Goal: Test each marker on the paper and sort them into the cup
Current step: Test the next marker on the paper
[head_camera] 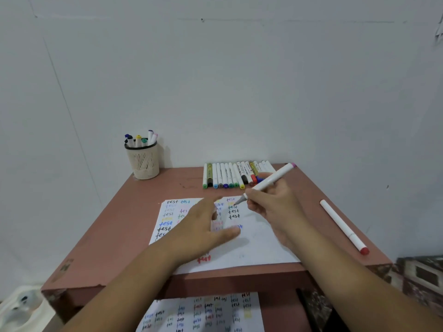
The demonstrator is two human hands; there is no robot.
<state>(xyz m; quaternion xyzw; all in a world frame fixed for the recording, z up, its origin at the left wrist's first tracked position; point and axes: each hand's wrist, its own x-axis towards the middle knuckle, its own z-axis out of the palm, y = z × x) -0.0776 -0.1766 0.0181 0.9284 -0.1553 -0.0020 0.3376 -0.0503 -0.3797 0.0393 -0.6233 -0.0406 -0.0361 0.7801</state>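
Note:
My right hand (271,202) grips a white marker (275,179) with a pink rear cap, its uncapped tip touching the upper right of the paper (254,245). The sheet is covered with coloured "test" words. My left hand (203,226) hovers blurred over the middle of the paper with fingers spread; I cannot tell whether it holds a cap. A beige mesh cup (143,161) at the back left holds several capped markers. A row of markers (232,174) lies along the table's back edge.
A white marker with a red cap (344,226) lies alone on the right side of the reddish-brown table (115,226). Another written sheet (203,312) lies on a lower shelf. The wall stands right behind the table.

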